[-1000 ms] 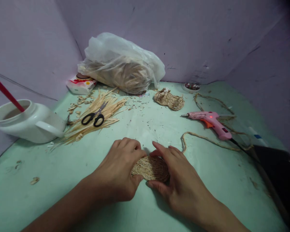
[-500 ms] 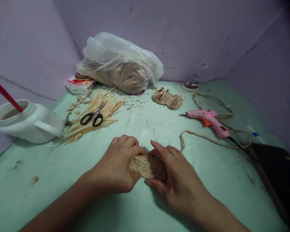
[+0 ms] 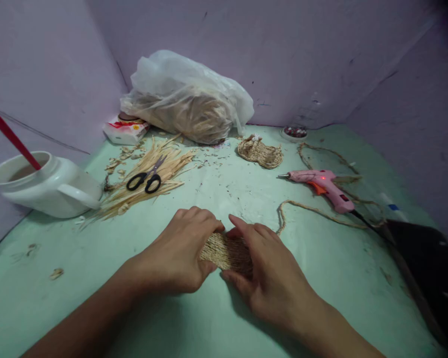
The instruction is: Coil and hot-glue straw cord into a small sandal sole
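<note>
Between my hands is a small flat piece of coiled, braided straw cord (image 3: 224,252), its ends partly hidden by my fingers. My left hand (image 3: 182,251) grips its left end, thumb at the near edge and fingers at the far edge. Curved round the right end, my right hand (image 3: 271,266) holds it with thumb below and fingers above. A loose braided cord (image 3: 302,204) runs from behind my right hand toward the glue gun. The pink glue gun (image 3: 323,184) lies to the right, its red light on.
Black-handled scissors (image 3: 147,180) lie on dry straw strips (image 3: 160,164). At left stands a white jug (image 3: 59,191) with a red stick. Behind are a plastic bag (image 3: 194,99), a finished-looking coiled straw piece (image 3: 261,153) and a small dish (image 3: 294,133). A black object (image 3: 425,268) lies at right.
My right hand has slid slightly left and covers more of the piece's right end, hiding the round coil seen before. The piece is a little higher and tilted. The view has shifted slightly.
</note>
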Action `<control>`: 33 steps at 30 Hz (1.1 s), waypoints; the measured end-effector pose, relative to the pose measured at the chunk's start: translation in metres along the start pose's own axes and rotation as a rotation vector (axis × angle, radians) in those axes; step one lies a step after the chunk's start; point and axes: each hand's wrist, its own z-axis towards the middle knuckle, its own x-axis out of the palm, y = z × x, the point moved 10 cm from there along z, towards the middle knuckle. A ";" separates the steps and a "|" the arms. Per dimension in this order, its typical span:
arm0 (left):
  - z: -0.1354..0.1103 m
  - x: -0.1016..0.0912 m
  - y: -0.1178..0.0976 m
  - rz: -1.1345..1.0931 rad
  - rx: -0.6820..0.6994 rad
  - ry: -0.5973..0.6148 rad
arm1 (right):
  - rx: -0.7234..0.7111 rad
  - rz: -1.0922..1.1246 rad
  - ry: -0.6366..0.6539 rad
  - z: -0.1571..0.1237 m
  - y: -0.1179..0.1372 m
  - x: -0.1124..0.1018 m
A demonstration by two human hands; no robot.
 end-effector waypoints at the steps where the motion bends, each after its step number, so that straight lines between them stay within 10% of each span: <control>1: 0.000 0.000 0.001 -0.007 -0.003 0.005 | -0.001 -0.001 -0.005 0.000 0.000 0.000; 33: -0.003 -0.001 -0.008 0.098 0.012 -0.044 | 0.055 0.090 -0.035 -0.001 -0.004 0.007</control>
